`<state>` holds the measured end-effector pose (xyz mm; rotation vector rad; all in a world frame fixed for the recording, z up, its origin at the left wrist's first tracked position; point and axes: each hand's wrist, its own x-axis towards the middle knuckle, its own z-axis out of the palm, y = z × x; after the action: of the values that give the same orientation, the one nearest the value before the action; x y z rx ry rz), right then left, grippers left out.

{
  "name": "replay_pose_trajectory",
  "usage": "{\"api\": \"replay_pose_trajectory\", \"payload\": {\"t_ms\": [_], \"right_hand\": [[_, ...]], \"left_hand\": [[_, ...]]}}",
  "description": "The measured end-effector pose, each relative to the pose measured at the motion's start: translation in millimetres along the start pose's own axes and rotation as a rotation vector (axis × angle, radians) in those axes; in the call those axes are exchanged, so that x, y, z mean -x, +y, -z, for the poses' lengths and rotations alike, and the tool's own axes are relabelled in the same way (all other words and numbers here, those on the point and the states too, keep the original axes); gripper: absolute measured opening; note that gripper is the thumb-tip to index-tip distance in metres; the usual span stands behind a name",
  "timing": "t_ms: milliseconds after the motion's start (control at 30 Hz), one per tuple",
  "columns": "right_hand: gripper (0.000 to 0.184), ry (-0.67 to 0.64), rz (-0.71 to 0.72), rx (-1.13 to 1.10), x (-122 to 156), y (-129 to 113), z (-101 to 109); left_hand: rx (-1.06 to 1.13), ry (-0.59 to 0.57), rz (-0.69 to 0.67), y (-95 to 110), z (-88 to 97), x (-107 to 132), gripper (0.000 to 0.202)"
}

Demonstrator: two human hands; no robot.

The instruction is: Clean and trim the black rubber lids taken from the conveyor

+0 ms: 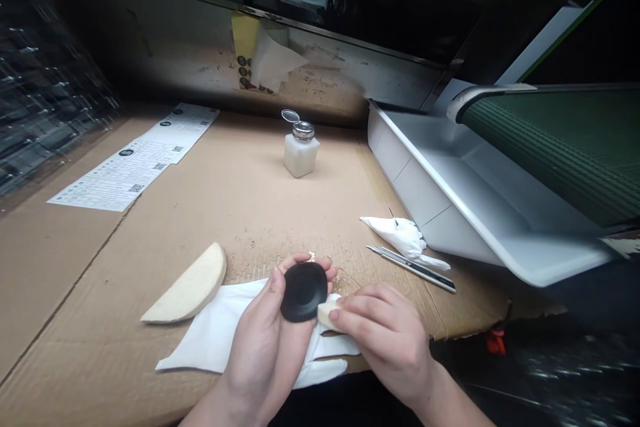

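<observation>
A black, rounded disc-like piece (303,292) with a smooth, shallow face rests in my left hand (265,333), whose fingers curl round its far edge. My right hand (387,333) pinches a small cream-coloured felt or sponge piece (327,314) against the disc's right edge. Under both hands lies a white cloth glove (215,320), partly covered by them. To the left sits a larger cream half-round pad (193,287) of similar material. A utility knife (415,269) and a crumpled white glove (400,237) lie beyond my right hand.
Cardboard (240,213) covers the work surface. A pump bottle (301,153) with its lid up stands toward the back. Printed label sheets (145,160) lie at left. At right are a grey-white tray (430,180) and a green conveyor belt (560,147). Stacked clear plastic (45,73) stands far left.
</observation>
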<state>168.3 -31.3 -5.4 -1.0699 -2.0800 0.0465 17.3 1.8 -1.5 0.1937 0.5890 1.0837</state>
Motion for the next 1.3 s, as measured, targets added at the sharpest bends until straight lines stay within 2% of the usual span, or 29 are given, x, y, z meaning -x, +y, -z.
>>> {"api": "replay_pose_trajectory", "payload": {"t_ms": [200, 433, 600, 700, 767, 867, 1000, 1133, 1300], "right_hand": [[0.018, 0.056, 0.013, 0.058, -13, -28, -22], [0.016, 0.009, -0.025, 0.138, -4, -12, -1], [0.015, 0.027, -0.004, 0.113, -14, -29, -14], [0.016, 0.004, -0.003, 0.093, -17, -32, -20], [0.016, -0.026, -0.006, 0.127, -13, -23, -13], [0.017, -0.038, -0.071, 0.216, -4, 1, 10], [0.022, -0.002, -0.139, 0.14, -8, 16, 35], [0.023, -0.144, -0.07, 0.05, -25, 2, 32], [0.022, -0.286, -0.043, 0.04, -36, -11, 15]], "left_hand": [[-0.043, 0.087, 0.012, 1, 0.2, 5, 0.035], [0.022, 0.042, -0.017, -1, 2.3, 1, 0.032], [0.017, 0.098, 0.008, 0, -0.1, 4, 0.031], [-0.006, 0.07, 0.017, 0, -0.3, 4, 0.031], [0.008, 0.042, 0.009, 0, 0.3, 3, 0.03], [0.025, 0.029, -0.012, -1, 0.3, 1, 0.029], [-0.015, -0.011, -0.026, 0, -1.1, 3, 0.032], [-0.132, -0.115, -0.072, -1, -0.2, 7, 0.041], [-0.226, -0.134, -0.065, -1, 0.5, 9, 0.042]]}}
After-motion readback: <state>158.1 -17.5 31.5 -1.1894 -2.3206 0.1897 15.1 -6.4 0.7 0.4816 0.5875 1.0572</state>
